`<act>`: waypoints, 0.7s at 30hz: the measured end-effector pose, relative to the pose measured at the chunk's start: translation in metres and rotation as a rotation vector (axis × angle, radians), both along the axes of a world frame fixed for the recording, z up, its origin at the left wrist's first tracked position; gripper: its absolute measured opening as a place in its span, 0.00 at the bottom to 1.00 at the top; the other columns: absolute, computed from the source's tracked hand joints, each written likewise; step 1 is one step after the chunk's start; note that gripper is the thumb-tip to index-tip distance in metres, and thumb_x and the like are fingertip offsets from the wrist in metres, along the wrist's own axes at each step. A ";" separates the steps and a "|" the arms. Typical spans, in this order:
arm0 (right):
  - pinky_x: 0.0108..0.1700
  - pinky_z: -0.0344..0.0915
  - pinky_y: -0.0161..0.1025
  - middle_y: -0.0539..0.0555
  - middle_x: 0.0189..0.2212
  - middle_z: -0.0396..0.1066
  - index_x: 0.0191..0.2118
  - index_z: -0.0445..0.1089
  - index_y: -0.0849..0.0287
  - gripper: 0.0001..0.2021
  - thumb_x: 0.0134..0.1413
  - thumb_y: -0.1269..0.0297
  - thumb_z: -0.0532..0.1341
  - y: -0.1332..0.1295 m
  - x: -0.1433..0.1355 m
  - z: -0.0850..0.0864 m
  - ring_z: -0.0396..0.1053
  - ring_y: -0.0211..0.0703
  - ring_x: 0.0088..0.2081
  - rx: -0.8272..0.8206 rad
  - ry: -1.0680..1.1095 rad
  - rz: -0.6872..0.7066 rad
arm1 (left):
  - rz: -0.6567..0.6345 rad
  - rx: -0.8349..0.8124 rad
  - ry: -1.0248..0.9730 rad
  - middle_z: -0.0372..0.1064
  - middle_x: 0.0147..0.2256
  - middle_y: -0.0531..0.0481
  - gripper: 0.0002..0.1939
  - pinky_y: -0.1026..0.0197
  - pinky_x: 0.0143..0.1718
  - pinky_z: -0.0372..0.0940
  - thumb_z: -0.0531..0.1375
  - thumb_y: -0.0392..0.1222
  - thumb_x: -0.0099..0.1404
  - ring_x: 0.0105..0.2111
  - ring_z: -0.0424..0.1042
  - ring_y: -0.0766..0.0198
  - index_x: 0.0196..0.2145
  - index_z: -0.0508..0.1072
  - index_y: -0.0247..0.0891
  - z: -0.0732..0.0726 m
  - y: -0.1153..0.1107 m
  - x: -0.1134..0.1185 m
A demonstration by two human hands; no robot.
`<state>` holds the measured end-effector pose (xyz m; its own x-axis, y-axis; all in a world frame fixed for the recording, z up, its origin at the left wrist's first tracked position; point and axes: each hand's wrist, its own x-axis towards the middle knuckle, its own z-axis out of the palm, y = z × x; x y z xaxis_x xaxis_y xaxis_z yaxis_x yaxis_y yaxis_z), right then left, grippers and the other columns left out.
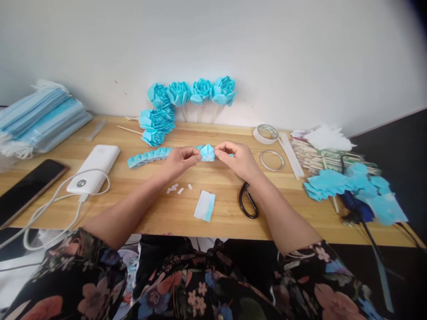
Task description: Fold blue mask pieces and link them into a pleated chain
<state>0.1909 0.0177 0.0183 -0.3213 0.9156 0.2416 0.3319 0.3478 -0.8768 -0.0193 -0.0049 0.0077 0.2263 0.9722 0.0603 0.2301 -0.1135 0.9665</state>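
Between both hands is a small light-blue folded petal, made of soft sheet material. My left hand pinches its left edge, and my right hand pinches its right edge. Behind my left hand a row of folded blue petals lies on the table. Nearer to me are a white and blue cut piece and several tiny white strips. A black scissors handle shows beside my right forearm; its blades are hidden under the arm.
Finished blue flowers on sticks lean on the wall. Left are stacked face masks, a white power bank with cable and a phone. Right are tape rolls, white strips, wooden sticks and blue pieces.
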 end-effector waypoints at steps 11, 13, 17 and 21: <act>0.26 0.61 0.30 0.45 0.23 0.65 0.27 0.68 0.55 0.13 0.40 0.57 0.71 0.022 0.070 0.014 0.62 0.32 0.25 -0.360 0.618 -0.249 | -0.152 0.376 0.673 0.77 0.32 0.48 0.13 0.63 0.31 0.58 0.58 0.44 0.63 0.31 0.70 0.63 0.33 0.81 0.35 0.049 0.050 0.040; 0.26 0.61 0.29 0.44 0.24 0.65 0.28 0.68 0.55 0.15 0.39 0.57 0.73 0.020 0.076 0.007 0.62 0.31 0.25 -0.420 0.682 -0.264 | -0.234 0.393 0.778 0.79 0.37 0.46 0.13 0.63 0.33 0.59 0.57 0.41 0.62 0.35 0.72 0.61 0.37 0.81 0.35 0.041 0.070 0.065; 0.27 0.62 0.28 0.44 0.24 0.66 0.28 0.68 0.56 0.18 0.36 0.57 0.76 0.014 0.089 -0.005 0.64 0.30 0.26 -0.466 0.757 -0.272 | -0.491 0.313 0.882 0.80 0.38 0.46 0.13 0.63 0.34 0.59 0.59 0.40 0.61 0.36 0.74 0.60 0.37 0.82 0.36 0.021 0.105 0.098; 0.26 0.63 0.28 0.43 0.23 0.66 0.27 0.69 0.57 0.19 0.33 0.57 0.77 0.010 0.099 -0.012 0.63 0.30 0.26 -0.470 0.815 -0.275 | -0.605 0.242 0.941 0.80 0.37 0.46 0.13 0.63 0.33 0.59 0.61 0.40 0.58 0.35 0.74 0.60 0.38 0.81 0.36 0.015 0.122 0.105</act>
